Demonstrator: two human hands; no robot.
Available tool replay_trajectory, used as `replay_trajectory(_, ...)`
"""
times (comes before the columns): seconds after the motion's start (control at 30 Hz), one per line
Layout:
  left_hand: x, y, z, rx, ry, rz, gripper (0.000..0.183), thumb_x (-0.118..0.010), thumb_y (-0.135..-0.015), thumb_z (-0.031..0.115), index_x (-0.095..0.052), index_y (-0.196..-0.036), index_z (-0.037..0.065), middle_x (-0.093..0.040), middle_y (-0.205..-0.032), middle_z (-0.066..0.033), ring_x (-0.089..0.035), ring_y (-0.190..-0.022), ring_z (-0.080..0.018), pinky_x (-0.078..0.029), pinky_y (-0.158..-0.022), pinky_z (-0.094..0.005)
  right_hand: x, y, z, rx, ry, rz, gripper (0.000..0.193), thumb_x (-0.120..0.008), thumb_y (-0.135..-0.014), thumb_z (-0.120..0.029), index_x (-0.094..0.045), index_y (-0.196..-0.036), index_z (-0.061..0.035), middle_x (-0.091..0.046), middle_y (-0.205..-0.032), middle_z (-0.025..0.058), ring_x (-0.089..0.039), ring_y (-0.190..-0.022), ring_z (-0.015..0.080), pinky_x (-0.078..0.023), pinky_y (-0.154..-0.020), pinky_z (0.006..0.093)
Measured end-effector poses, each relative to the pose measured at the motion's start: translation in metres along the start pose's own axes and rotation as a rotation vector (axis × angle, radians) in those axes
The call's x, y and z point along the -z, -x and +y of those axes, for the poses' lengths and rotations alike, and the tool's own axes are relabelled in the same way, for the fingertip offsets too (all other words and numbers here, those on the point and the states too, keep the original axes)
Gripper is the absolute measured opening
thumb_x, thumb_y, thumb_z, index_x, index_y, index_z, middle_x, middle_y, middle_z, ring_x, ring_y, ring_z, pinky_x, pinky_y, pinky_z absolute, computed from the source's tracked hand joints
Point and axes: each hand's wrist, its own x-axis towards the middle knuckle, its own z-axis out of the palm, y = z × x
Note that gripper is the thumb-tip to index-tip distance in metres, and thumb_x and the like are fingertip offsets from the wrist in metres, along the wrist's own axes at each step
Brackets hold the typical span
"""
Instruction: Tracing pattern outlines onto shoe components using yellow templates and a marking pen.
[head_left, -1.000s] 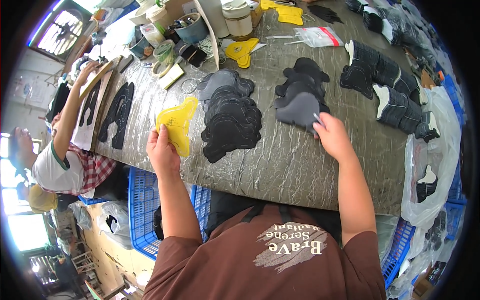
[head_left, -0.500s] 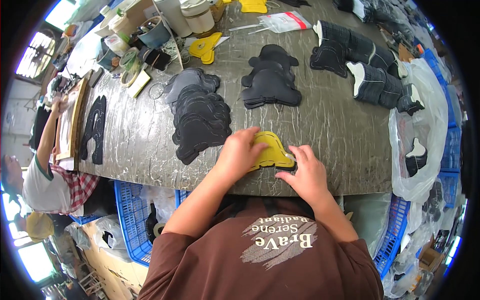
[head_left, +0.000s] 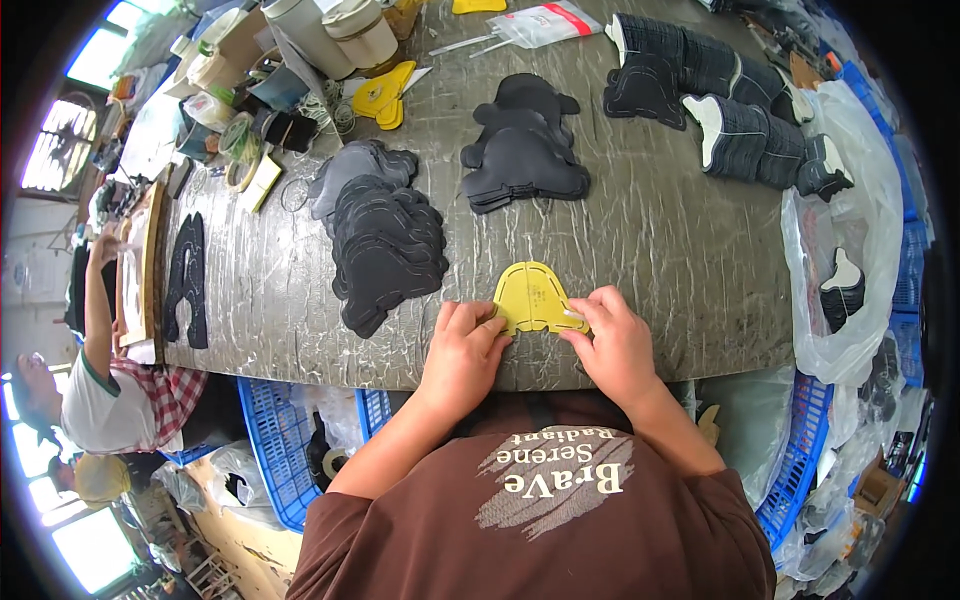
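Observation:
A yellow bell-shaped template [head_left: 530,295], with dark slots along its edge, lies flat near the table's front edge. My left hand [head_left: 462,352] pinches its lower left corner between thumb and fingers. At the lower right corner is my right hand [head_left: 615,342], closed on a small white stick-like thing [head_left: 573,315] whose kind I cannot make out. Whatever lies beneath the template is hidden. To the left stands a fanned stack of black cut pieces [head_left: 388,245] with white dashed lines. Farther off is a pile of plain black cut pieces [head_left: 525,165].
Bundled black pieces [head_left: 745,130] and a clear plastic bag [head_left: 845,240] occupy the right side. Tubs [head_left: 358,35] and another yellow template [head_left: 383,95] sit far left. A blue crate [head_left: 270,440] stands below the table edge. Another person [head_left: 125,400] works at the left end.
My left hand has slid off the template's top to its lower left corner. The template now sits straighter and more uncovered. The whole view has shifted slightly.

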Motion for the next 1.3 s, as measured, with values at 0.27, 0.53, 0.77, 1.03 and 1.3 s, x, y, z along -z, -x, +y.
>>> replay_trajectory(0.27, -0.002, 0.003, 0.0, -0.012, 0.009, 0.041, 0.021, -0.073, -0.074, 0.002, -0.068, -0.094, -0.001, -0.06, -0.104, -0.0133, -0.054, -0.091, -0.033, -0.048, -0.08, -0.0405, -0.002, 0.001, 0.001, 0.007, -0.021, 0.025, 0.035, -0.078, -0.072, -0.016, -0.067, -0.103, -0.0066, -0.056, -0.092, 0.007, -0.063, -0.076, 0.0261, -0.051, -0.065, 0.0378)
replay_trajectory(0.53, -0.002, 0.004, 0.0, -0.019, 0.012, 0.05, 0.02, -0.072, -0.075, 0.002, -0.068, -0.095, -0.001, -0.06, -0.104, -0.014, -0.054, -0.091, -0.0336, -0.049, -0.079, -0.0409, -0.005, 0.001, 0.002, -0.004, -0.022, 0.035, 0.033, -0.079, -0.072, -0.017, -0.069, -0.101, -0.0072, -0.057, -0.09, 0.0062, -0.063, -0.073, 0.0256, -0.051, -0.063, 0.0378)
replay_trajectory(0.77, -0.002, 0.003, 0.003, 0.013, -0.006, 0.043, 0.019, -0.073, -0.075, 0.001, -0.069, -0.093, 0.0, -0.061, -0.104, -0.0147, -0.056, -0.09, -0.0336, -0.048, -0.08, -0.0414, -0.005, 0.0, 0.002, -0.009, -0.03, 0.043, 0.032, -0.079, -0.072, -0.017, -0.07, -0.101, -0.0076, -0.057, -0.089, 0.006, -0.063, -0.072, 0.0251, -0.051, -0.062, 0.0374)
replay_trajectory(1.03, 0.001, -0.001, 0.008, -0.1, -0.161, -0.164, 0.033, -0.062, -0.076, 0.001, -0.062, -0.109, -0.004, -0.055, -0.117, -0.0175, -0.053, -0.102, -0.036, -0.046, -0.09, -0.0418, -0.005, 0.0, 0.003, -0.012, -0.03, 0.049, 0.031, -0.078, -0.072, -0.016, -0.07, -0.1, -0.0074, -0.058, -0.089, 0.0064, -0.063, -0.072, 0.0258, -0.051, -0.062, 0.0381)
replay_trajectory(1.3, -0.012, -0.002, 0.031, -0.342, -0.607, -0.31, 0.049, -0.059, -0.082, 0.025, -0.058, -0.121, -0.005, -0.058, -0.117, -0.0235, -0.057, -0.107, -0.0355, -0.049, -0.092, -0.0432, 0.003, -0.008, -0.003, 0.0, -0.042, -0.005, 0.027, -0.077, -0.073, -0.011, -0.069, -0.098, -0.0045, -0.058, -0.09, 0.0082, -0.062, -0.074, 0.0264, -0.05, -0.064, 0.0377)
